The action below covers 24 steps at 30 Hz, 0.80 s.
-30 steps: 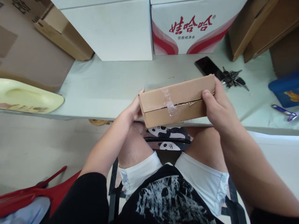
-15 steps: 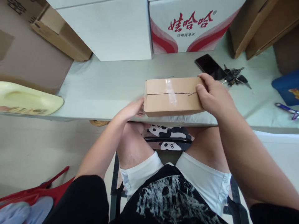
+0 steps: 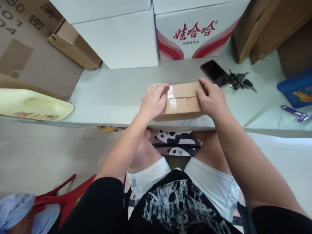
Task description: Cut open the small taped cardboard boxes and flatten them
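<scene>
A small brown cardboard box [image 3: 184, 105] sits near the front edge of the table, with a strip of clear tape across its top seam. My left hand [image 3: 154, 99] lies over the box's left end, fingers bent over the top with the tips by the tape. At the right end, my right hand [image 3: 211, 97] grips the box, thumb on top and fingers around the far corner. Both hands touch the box; its left end is hidden under my left hand.
Behind the box stand white cartons [image 3: 122, 42] and a red-and-white carton [image 3: 195, 35]. A phone [image 3: 215, 72] and keys [image 3: 240, 80] lie to the right, near a blue container [image 3: 298, 87] and a purple-blue tool [image 3: 293, 111]. A pale yellow bottle [image 3: 36, 104] lies at left.
My left hand has moved from beside the box's left end up onto its top. My right hand keeps its hold. The view has shifted slightly.
</scene>
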Each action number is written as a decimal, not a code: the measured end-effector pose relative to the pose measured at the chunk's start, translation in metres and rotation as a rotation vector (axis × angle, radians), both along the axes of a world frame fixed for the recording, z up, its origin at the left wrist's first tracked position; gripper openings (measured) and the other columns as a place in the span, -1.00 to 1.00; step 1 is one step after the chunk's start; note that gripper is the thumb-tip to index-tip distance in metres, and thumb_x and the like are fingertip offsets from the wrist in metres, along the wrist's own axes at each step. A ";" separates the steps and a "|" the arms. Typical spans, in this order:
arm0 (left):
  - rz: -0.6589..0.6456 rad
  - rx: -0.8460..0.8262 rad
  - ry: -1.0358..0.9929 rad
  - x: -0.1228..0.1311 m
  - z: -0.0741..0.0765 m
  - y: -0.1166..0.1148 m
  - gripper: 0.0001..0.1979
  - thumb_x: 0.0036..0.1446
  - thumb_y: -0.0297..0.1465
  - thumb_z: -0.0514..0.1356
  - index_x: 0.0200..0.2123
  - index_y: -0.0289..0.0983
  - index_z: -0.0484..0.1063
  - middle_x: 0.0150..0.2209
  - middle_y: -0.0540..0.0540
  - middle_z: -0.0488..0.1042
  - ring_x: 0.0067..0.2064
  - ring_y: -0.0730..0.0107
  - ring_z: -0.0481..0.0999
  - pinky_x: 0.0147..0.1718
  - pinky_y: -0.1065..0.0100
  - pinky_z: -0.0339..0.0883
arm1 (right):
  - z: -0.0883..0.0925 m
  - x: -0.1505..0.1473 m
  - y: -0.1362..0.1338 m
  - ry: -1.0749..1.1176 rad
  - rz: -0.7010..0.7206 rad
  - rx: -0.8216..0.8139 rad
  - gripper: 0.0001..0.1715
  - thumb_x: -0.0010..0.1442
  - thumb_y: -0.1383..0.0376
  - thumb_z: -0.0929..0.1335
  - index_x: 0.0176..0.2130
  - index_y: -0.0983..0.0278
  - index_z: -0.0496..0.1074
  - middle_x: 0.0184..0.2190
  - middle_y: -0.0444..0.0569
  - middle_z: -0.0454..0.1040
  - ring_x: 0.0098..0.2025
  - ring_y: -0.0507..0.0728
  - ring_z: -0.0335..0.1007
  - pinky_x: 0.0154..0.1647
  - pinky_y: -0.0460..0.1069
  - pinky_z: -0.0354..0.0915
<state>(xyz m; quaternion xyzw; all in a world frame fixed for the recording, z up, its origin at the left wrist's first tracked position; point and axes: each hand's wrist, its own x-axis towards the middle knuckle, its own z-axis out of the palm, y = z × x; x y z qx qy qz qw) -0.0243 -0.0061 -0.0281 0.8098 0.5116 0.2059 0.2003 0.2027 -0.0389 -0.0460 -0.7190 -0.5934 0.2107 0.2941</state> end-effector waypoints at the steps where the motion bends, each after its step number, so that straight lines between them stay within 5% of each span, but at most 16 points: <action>1: 0.000 -0.008 -0.010 -0.001 0.000 0.000 -0.53 0.24 -0.50 -0.01 0.13 -0.20 0.48 0.22 -0.13 0.54 0.30 0.06 0.41 0.38 0.02 0.22 | -0.002 0.001 0.001 0.037 0.000 0.020 -0.30 0.29 0.07 0.27 0.35 0.16 0.37 0.24 0.16 0.45 0.31 0.35 0.36 0.42 0.33 0.20; 5: 0.011 -0.016 -0.021 -0.006 0.001 0.000 -0.45 0.12 -0.50 0.05 0.16 -0.23 0.51 0.27 -0.12 0.52 0.35 0.05 0.39 0.42 0.01 0.19 | -0.022 0.015 0.002 0.352 -0.032 0.057 -0.32 0.33 -0.13 0.17 0.27 0.06 0.39 0.24 0.06 0.47 0.27 0.28 0.41 0.23 0.24 0.42; 9: 0.047 0.005 -0.003 -0.007 -0.003 -0.001 -0.40 0.06 -0.47 0.10 0.19 -0.26 0.54 0.35 -0.14 0.45 0.41 0.02 0.34 0.46 -0.02 0.15 | -0.050 0.044 -0.009 0.665 -0.332 0.045 -0.43 0.31 -0.17 0.15 -0.03 0.11 0.43 -0.04 0.05 0.54 -0.06 0.20 0.56 -0.23 0.08 0.48; 13: 0.046 0.038 0.008 -0.005 -0.003 0.000 -0.41 0.04 -0.49 0.10 0.16 -0.20 0.55 0.29 -0.09 0.52 0.38 0.03 0.39 0.45 -0.01 0.17 | -0.066 0.060 -0.018 0.287 -0.354 -0.022 -0.70 0.13 0.12 0.38 -0.16 0.21 0.42 -0.18 0.04 0.54 -0.25 0.16 0.48 -0.21 0.09 0.41; 19: 0.013 0.028 0.021 -0.003 0.002 0.003 -0.47 0.05 -0.49 0.06 0.10 -0.21 0.52 0.17 -0.15 0.58 0.26 -0.02 0.47 0.36 -0.05 0.28 | -0.059 0.048 0.002 -0.086 -0.230 -0.278 -0.48 0.09 0.19 0.45 0.04 0.26 0.39 -0.18 0.18 0.62 -0.05 0.41 0.54 0.04 0.27 0.40; 24: 0.032 -0.006 -0.035 -0.004 0.001 0.003 -0.47 0.04 -0.50 0.03 0.06 -0.13 0.51 0.18 -0.07 0.58 0.28 0.04 0.45 0.37 0.01 0.25 | -0.065 0.041 0.004 0.058 -0.215 -0.275 -0.66 -0.03 0.27 0.44 -0.19 0.22 0.39 -0.31 0.13 0.59 -0.20 0.36 0.52 -0.09 0.22 0.40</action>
